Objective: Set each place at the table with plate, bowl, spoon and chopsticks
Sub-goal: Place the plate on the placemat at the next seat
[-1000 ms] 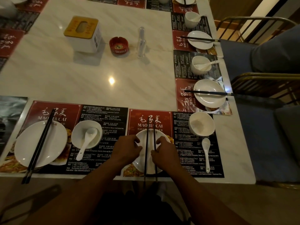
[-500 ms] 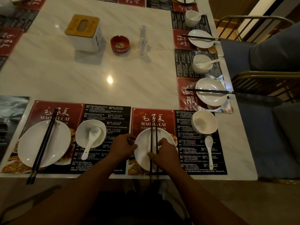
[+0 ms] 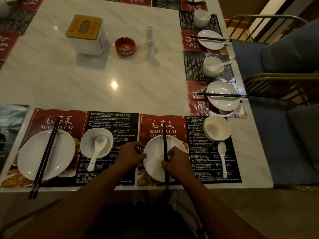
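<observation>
A white plate [image 3: 156,158] lies on the red and black placemat [image 3: 174,125] right in front of me. Black chopsticks [image 3: 164,140] lie together across its middle, pointing away from me. My right hand [image 3: 177,163] pinches the chopsticks over the plate's near right part. My left hand [image 3: 132,156] grips the plate's left rim. An empty white bowl [image 3: 216,129] stands to the plate's upper right, with a white spoon [image 3: 222,157] lying on the mat below it.
To the left is a place with plate [image 3: 63,150], chopsticks [image 3: 46,156] and a bowl holding a spoon [image 3: 96,147]. Two more places run along the right edge. A tissue box [image 3: 86,34], red ashtray [image 3: 125,45] and clear bottle [image 3: 150,43] stand mid-table. Chairs [image 3: 276,87] line the right side.
The two chopsticks, apart a second ago, now lie tight together on the plate's middle. My right hand slid onto them; my left hand stayed at the rim.
</observation>
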